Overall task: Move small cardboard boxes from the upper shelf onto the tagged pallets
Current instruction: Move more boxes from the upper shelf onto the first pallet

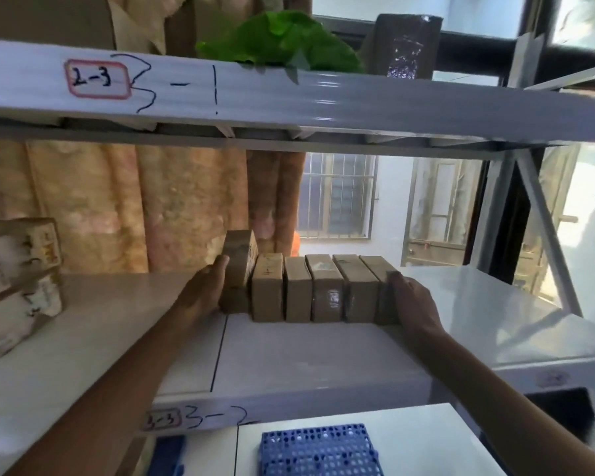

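A row of several small brown cardboard boxes stands on edge on the white shelf marked "3-2". My left hand presses against the leftmost box, which sits raised and tilted above its neighbours. My right hand lies flat against the right end of the row, on the rightmost box. Both hands squeeze the row between them. A blue perforated pallet lies on a lower white surface below the shelf.
A stack of two larger printed cartons sits at the shelf's left end. The shelf above, marked "3-1", carries a green plastic bag and a dark wrapped package. Grey steel uprights and a diagonal brace stand at right.
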